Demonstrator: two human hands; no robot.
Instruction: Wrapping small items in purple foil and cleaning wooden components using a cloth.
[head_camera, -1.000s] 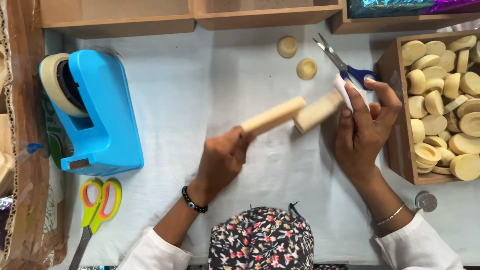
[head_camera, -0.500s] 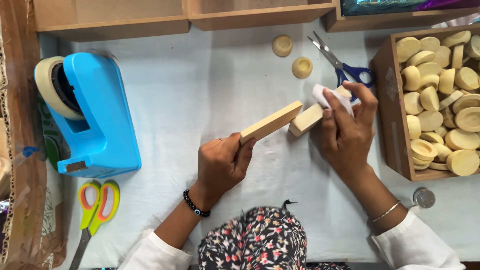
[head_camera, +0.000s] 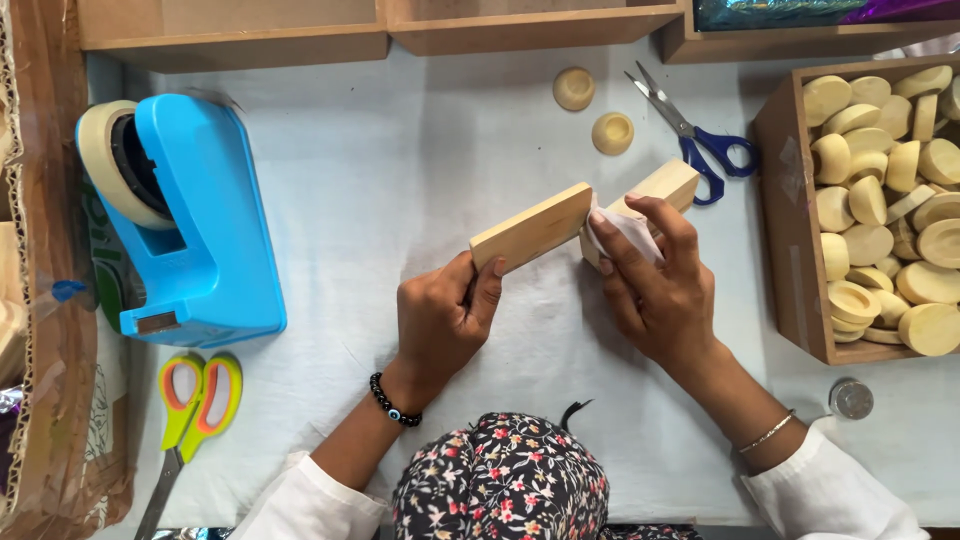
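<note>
Tape dispenser (head_camera: 190, 225) left of wooden blocks (head_camera: 530, 228)

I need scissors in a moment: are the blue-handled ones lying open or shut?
Open. The blue-handled scissors lie flat on the table, blades slightly parted in a narrow V, untouched by either hand.

A small craft workshop was the setting: a white-covered worktable (head_camera: 380, 190) held a blue tape dispenser (head_camera: 195, 230), two pairs of scissors (head_camera: 690, 135) (head_camera: 190, 420), and a wooden box (head_camera: 790, 250) filled with pale round discs (head_camera: 880, 200), with wooden shelving (head_camera: 380, 25) lining the far edge.
</note>
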